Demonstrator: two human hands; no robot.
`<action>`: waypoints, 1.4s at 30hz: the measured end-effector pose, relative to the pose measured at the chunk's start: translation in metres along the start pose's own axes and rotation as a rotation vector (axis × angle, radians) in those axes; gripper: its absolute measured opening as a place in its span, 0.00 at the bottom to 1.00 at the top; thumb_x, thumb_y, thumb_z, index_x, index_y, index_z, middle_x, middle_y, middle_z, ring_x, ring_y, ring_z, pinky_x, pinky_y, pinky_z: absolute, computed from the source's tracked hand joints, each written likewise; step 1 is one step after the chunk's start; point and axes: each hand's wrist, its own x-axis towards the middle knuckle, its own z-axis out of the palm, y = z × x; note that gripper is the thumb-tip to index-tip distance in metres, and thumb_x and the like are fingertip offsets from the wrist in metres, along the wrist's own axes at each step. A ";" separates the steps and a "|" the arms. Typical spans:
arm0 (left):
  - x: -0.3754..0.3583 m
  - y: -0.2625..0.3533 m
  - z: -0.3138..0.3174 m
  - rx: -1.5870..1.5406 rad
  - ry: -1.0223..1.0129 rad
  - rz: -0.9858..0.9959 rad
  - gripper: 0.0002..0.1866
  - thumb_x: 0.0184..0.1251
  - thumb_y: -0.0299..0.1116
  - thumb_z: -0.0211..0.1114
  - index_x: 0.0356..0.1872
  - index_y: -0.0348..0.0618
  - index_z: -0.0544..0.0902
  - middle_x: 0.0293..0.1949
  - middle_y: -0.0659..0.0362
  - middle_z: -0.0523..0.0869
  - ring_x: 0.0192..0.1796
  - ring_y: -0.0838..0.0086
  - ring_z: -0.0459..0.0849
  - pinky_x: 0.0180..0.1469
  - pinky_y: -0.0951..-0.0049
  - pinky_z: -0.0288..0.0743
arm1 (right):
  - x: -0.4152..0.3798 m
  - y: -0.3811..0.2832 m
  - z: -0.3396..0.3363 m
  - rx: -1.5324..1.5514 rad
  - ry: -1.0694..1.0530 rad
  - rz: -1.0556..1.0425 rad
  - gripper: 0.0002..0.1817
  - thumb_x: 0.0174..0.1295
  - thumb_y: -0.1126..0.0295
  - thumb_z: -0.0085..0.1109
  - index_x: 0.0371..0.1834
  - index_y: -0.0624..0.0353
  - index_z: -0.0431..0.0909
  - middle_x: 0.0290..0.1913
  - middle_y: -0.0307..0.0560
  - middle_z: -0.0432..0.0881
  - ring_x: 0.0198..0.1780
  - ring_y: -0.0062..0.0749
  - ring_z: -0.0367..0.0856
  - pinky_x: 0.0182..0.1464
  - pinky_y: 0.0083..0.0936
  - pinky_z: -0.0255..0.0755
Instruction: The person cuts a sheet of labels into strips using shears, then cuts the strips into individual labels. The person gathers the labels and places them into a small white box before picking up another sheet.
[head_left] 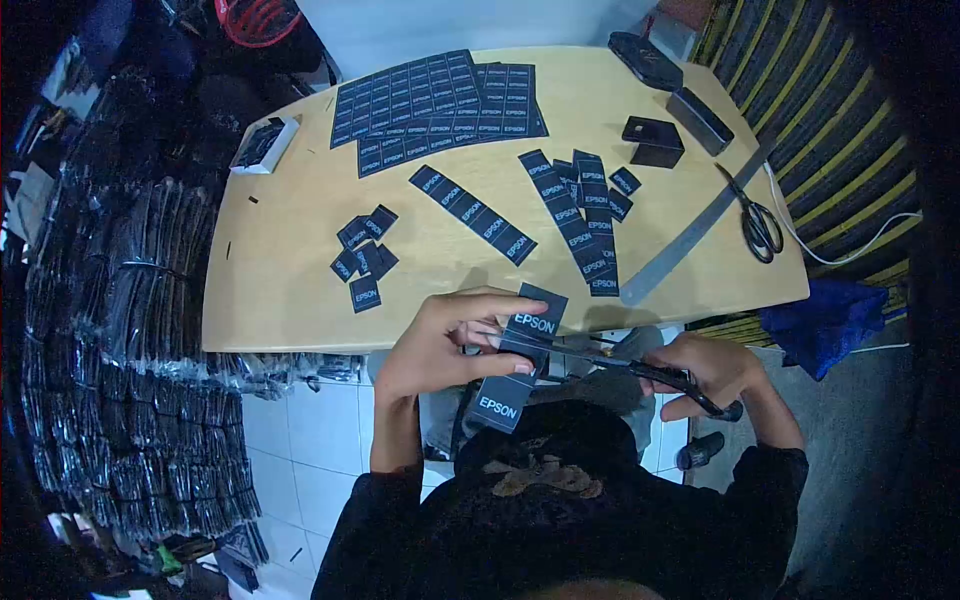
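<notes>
A short black strip of labels [500,400] printed EPSON in white is pinched between the thumb and fingers of my left hand [425,345], at the table's near edge. My right hand [705,368] grips a pair of black-handled scissors [640,366]. Their blades point left and lie across the middle of the strip, between two printed labels. Just beyond my hands, a small group of cut EPSON labels [365,292] lies loosely on the left. A longer label strip [475,215] rests at the middle, and several overlapping strips [592,225] lie right of it.
Uncut label sheets [430,110] lie at the back of the wooden table [290,230]. On the right are a metal ruler [690,235], a second pair of scissors [757,222] and dark boxes [655,142]. Bundled packs [160,290] are stacked at the left.
</notes>
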 end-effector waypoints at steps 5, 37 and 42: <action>0.001 0.000 -0.002 0.039 -0.027 -0.020 0.29 0.40 0.19 0.76 0.50 0.40 0.81 0.42 0.57 0.84 0.41 0.78 0.84 0.38 0.83 0.79 | 0.001 0.000 0.000 -0.010 0.008 -0.015 0.26 0.47 0.48 0.69 0.35 0.59 0.75 0.20 0.39 0.73 0.21 0.29 0.74 0.24 0.27 0.64; -0.002 -0.008 -0.014 0.069 0.053 0.006 0.32 0.39 0.18 0.77 0.54 0.39 0.79 0.25 0.68 0.77 0.23 0.90 0.68 0.26 0.88 0.62 | 0.002 0.013 0.011 -0.079 0.209 0.058 0.18 0.51 0.59 0.71 0.21 0.61 0.74 0.15 0.47 0.73 0.17 0.31 0.72 0.22 0.28 0.63; -0.011 -0.035 -0.055 0.200 0.329 -0.165 0.30 0.45 0.23 0.76 0.55 0.40 0.78 0.26 0.69 0.74 0.24 0.89 0.66 0.26 0.87 0.63 | -0.008 0.021 0.016 -0.068 0.231 0.155 0.17 0.51 0.60 0.71 0.21 0.59 0.74 0.16 0.41 0.73 0.20 0.22 0.71 0.23 0.25 0.63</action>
